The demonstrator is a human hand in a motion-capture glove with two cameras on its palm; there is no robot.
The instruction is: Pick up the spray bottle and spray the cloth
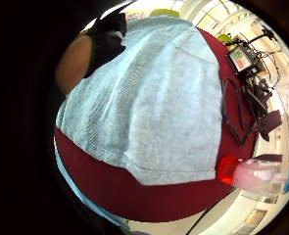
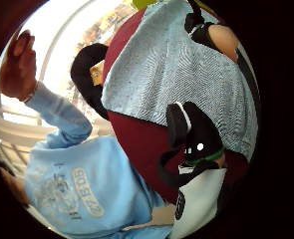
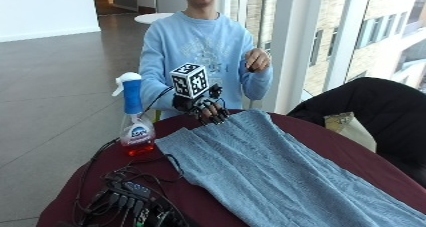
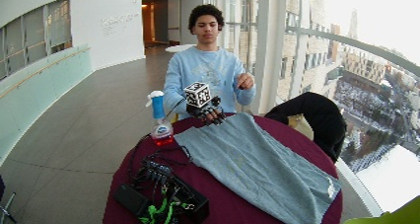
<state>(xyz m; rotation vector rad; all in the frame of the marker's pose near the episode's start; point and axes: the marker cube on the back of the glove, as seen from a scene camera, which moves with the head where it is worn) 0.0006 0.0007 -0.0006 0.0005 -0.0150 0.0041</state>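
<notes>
In the outside view, a spray bottle (image 3: 136,127) with a white-and-blue head and red liquid stands upright on the round dark red table (image 3: 73,192), left of the cloth. The grey-blue cloth (image 3: 279,172) lies spread flat across the table. My gloved right hand (image 3: 210,112) hovers over the cloth's edge nearest the person, fingers hanging loosely downward and holding nothing. It is a short way right of the bottle and apart from it. The palm views show the cloth (image 1: 154,103) below and the bottle (image 1: 254,174) off to one side.
A tangle of black cables and electronics (image 3: 133,202) lies on the table in front of the bottle. A black jacket (image 3: 366,107) drapes over a chair at the right. The person's bare left hand (image 3: 256,59) is raised at chest height.
</notes>
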